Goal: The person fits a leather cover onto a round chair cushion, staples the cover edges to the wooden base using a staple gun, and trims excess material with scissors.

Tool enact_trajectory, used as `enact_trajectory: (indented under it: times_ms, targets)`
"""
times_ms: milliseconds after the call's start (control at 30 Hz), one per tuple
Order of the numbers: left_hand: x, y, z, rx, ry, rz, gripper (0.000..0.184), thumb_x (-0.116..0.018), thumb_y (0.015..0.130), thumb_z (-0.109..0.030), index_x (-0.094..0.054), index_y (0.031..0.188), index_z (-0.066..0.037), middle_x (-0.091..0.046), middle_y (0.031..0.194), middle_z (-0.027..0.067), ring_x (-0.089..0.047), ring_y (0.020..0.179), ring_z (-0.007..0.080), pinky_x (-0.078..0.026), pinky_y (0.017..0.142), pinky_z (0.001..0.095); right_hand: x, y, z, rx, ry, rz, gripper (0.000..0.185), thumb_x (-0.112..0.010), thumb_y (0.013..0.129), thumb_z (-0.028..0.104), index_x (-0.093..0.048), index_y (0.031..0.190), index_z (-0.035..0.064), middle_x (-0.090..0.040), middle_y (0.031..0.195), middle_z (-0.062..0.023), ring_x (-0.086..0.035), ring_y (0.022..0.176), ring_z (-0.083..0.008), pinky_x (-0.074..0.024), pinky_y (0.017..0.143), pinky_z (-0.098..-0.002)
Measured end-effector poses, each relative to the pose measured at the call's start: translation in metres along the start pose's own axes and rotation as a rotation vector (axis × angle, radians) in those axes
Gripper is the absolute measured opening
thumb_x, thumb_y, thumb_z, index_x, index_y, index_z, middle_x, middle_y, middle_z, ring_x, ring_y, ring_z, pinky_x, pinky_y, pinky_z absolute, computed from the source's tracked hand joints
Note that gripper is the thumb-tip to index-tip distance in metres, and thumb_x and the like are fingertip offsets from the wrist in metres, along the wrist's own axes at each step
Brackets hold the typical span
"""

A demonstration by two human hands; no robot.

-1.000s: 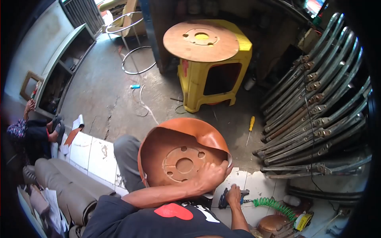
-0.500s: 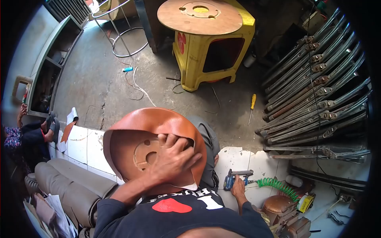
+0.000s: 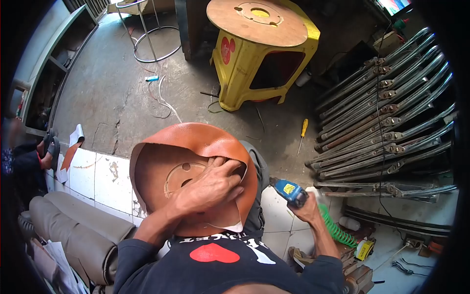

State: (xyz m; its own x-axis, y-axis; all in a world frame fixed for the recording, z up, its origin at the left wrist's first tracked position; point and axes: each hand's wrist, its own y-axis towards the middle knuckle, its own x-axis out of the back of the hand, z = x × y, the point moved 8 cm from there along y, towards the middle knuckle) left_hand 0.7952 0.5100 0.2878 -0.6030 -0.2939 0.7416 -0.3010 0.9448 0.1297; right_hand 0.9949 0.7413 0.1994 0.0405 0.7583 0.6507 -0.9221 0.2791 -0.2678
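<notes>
A round wooden seat board with a ring of holes lies on my lap inside an orange-brown leather cover. My left hand reaches across the board, its fingers curled at the cover's folded edge and partly tucked under it. The cover's near flap shows a pale corner close to my shirt. In my right hand is a blue staple gun, gripped by its handle and raised to the right of the cover, apart from it. A green coiled air hose trails down behind that hand.
A yellow plastic stool bears another round board. A yellow-handled screwdriver lies on the floor beside stacked metal tubes. Rolled grey material lies left; another person's foot shows beyond it.
My right hand has lifted the staple gun from low by the tiles, turning it and bringing it up toward the cover. My left hand has shifted slightly at the cover's edge.
</notes>
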Motion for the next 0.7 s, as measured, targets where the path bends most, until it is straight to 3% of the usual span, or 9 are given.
enact_trajectory:
  times_ms: [67,167,333,600,700]
  targets:
    - [-0.001,-0.001,0.004,0.043,-0.049,0.019,0.025,-0.069,0.095,-0.025,-0.073,0.094,0.001,-0.057,0.126,0.0179,-0.051,0.118,0.04,-0.042,0.107,0.052,0.037,0.012,0.12,0.391,-0.067,-0.064,0.04,-0.084,0.072,0.018,-0.075,0.103,-0.0039,-0.077,0.087,-0.0161,-0.075,0.073,-0.0299,-0.0599,0.069,-0.0393]
    - [0.001,-0.001,0.002,0.002,-0.005,0.008,0.025,-0.069,0.095,-0.024,-0.074,0.096,0.001,-0.057,0.127,0.0186,-0.052,0.118,0.0402,-0.042,0.107,0.0512,0.044,0.018,0.191,0.636,-0.311,0.1,0.047,-0.087,0.065,0.025,-0.076,0.105,0.0023,-0.072,0.077,-0.0115,-0.072,0.068,-0.0289,-0.0579,0.062,-0.0378]
    - [0.001,-0.002,0.001,-0.005,-0.001,0.013,0.025,-0.069,0.095,-0.023,-0.073,0.097,0.002,-0.058,0.13,0.0192,-0.053,0.122,0.0405,-0.042,0.108,0.0513,0.034,0.031,0.21,0.661,-0.416,0.215,0.05,-0.087,0.066,0.03,-0.073,0.109,0.009,-0.07,0.075,-0.0065,-0.072,0.071,-0.0261,-0.0566,0.06,-0.0396]
    - [-0.006,-0.002,0.002,-0.022,0.045,0.032,0.027,-0.07,0.092,-0.022,-0.072,0.102,0.003,-0.058,0.131,0.0187,-0.053,0.124,0.0392,-0.042,0.107,0.0507,0.016,0.029,0.202,0.505,-0.569,0.303,0.043,-0.086,0.069,0.026,-0.068,0.104,0.0092,-0.075,0.083,-0.0091,-0.075,0.08,-0.0294,-0.059,0.065,-0.0427]
    - [0.002,-0.003,-0.002,-0.076,0.074,-0.027,0.025,-0.07,0.095,-0.026,-0.072,0.099,-0.001,-0.058,0.125,0.0173,-0.054,0.117,0.0394,-0.044,0.104,0.0505,0.033,0.026,0.195,0.623,-0.421,0.187,0.042,-0.086,0.07,0.023,-0.072,0.105,0.0053,-0.077,0.087,-0.0134,-0.076,0.081,-0.0301,-0.0604,0.07,-0.0409]
